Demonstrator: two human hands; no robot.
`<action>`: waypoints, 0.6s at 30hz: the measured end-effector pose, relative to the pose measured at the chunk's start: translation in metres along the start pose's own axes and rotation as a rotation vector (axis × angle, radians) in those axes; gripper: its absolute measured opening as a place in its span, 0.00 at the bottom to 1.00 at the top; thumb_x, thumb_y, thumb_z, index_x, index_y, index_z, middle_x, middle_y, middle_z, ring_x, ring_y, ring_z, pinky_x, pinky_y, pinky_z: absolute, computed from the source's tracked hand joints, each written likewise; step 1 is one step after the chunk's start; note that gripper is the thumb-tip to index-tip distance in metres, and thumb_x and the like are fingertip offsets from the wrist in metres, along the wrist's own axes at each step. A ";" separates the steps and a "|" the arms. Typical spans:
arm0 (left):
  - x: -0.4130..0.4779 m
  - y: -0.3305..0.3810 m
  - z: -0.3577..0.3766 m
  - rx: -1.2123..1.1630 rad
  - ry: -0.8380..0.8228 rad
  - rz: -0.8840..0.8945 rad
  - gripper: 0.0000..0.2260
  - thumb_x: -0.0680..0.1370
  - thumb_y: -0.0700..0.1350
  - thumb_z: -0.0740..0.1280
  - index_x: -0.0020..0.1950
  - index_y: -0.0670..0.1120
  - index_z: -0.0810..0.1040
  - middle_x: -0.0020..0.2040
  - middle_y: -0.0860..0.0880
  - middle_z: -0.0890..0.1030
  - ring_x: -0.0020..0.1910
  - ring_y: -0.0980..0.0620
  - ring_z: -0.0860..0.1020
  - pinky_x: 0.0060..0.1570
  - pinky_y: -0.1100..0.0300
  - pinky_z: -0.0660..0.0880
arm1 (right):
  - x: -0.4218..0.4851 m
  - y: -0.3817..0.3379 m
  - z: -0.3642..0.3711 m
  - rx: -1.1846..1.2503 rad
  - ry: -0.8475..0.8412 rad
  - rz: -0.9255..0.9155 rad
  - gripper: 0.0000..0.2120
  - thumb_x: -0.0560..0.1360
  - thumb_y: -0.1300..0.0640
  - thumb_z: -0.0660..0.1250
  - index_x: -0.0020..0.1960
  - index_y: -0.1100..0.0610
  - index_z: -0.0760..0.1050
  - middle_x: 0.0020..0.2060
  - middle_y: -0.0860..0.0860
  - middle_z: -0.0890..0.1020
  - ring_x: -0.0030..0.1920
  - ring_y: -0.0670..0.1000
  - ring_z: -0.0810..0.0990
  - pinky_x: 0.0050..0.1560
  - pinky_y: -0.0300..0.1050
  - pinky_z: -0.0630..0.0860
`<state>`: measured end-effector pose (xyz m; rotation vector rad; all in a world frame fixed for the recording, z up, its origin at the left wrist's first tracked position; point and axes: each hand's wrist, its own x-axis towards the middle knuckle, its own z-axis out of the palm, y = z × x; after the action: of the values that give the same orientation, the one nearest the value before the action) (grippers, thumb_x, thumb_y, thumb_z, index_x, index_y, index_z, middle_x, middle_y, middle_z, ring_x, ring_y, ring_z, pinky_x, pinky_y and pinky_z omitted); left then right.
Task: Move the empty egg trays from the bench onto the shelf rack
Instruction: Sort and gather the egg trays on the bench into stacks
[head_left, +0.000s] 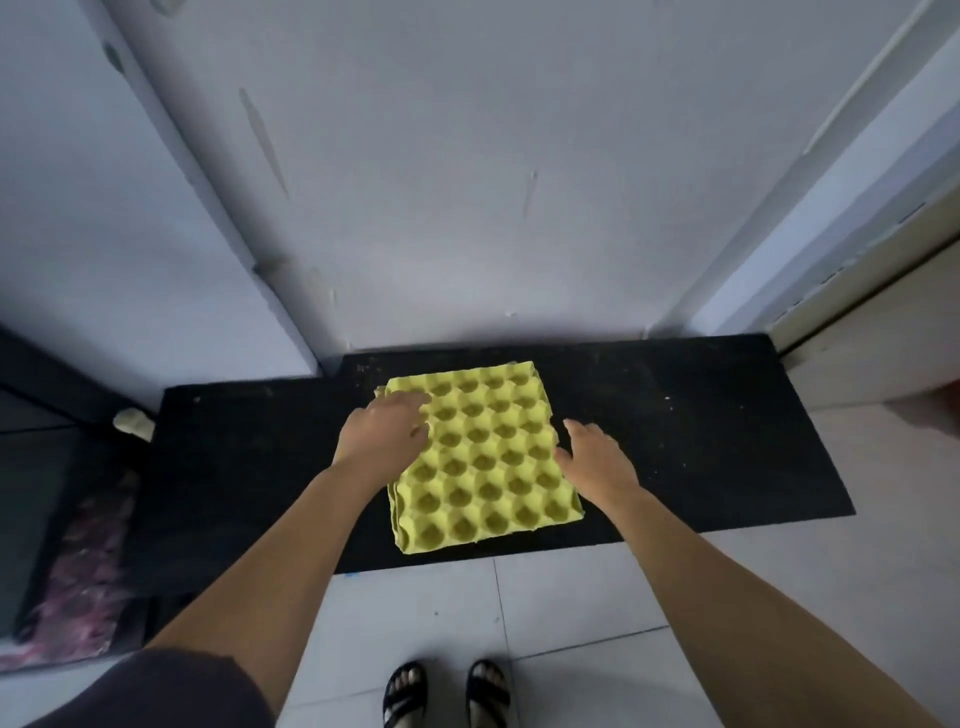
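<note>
No readable text, labels, brands, numbers or signs anywhere in view.

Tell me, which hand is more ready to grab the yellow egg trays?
Probably the left hand: it already lies on the yellow egg trays, fingers over the left edge. The right hand is open beside the right edge, seemingly not gripping.

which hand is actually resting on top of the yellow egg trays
The left hand: its fingers lie over the cups at the far left corner of the yellow egg trays. The right hand sits beside the stack's right edge, not on top.
</note>
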<state>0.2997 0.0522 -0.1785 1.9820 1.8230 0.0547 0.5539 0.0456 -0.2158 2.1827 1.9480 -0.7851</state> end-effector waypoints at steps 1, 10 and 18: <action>0.003 -0.003 0.017 -0.005 -0.030 -0.030 0.20 0.79 0.47 0.58 0.71 0.51 0.64 0.64 0.50 0.73 0.60 0.49 0.74 0.57 0.53 0.70 | 0.008 0.006 0.013 0.013 -0.026 0.023 0.24 0.80 0.48 0.58 0.74 0.55 0.60 0.65 0.56 0.70 0.64 0.57 0.71 0.56 0.52 0.73; 0.030 -0.036 0.146 -0.189 -0.178 -0.390 0.35 0.78 0.53 0.62 0.76 0.44 0.47 0.73 0.44 0.58 0.71 0.42 0.60 0.62 0.47 0.67 | 0.075 0.043 0.119 0.304 -0.088 0.278 0.36 0.76 0.42 0.62 0.76 0.57 0.53 0.68 0.60 0.65 0.66 0.62 0.68 0.59 0.54 0.71; 0.044 -0.048 0.194 -0.355 -0.174 -0.600 0.39 0.75 0.56 0.65 0.76 0.43 0.48 0.72 0.42 0.62 0.70 0.39 0.58 0.62 0.45 0.65 | 0.095 0.059 0.153 0.531 0.007 0.281 0.39 0.71 0.39 0.68 0.74 0.55 0.57 0.63 0.61 0.70 0.63 0.63 0.71 0.63 0.58 0.69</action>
<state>0.3225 0.0384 -0.3814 1.1185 2.0443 0.0177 0.5687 0.0571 -0.4041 2.6607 1.5002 -1.3611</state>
